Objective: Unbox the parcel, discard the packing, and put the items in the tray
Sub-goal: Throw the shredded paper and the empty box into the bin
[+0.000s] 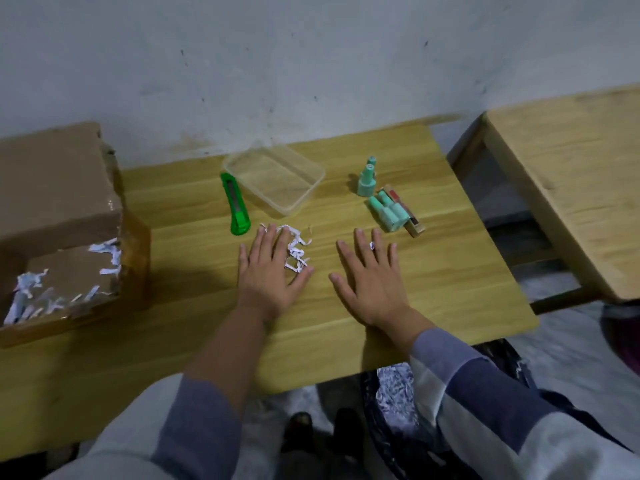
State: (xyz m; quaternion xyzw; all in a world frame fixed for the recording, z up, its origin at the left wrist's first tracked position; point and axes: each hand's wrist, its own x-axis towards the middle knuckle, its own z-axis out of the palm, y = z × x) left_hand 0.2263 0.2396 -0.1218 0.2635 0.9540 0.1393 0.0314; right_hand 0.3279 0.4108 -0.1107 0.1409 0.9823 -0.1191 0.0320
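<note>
My left hand (268, 271) lies flat on the table with fingers spread over a small pile of white paper shreds (297, 249). My right hand (370, 277) lies flat beside it, a tiny shred under its fingers. The clear plastic tray (275, 178) stands behind, holding nothing. Right of the tray stand two upright mint-green bottles (366, 180), with more mint bottles (388, 211) lying next to a small brown stick-shaped box (410, 216). The open cardboard parcel (59, 223) sits at the left with shreds inside.
A green utility knife (236, 206) lies left of the tray. A black bin bag (398, 393) with shredded paper sits on the floor under the table's front edge. A second wooden table (571, 174) stands to the right, with a gap between.
</note>
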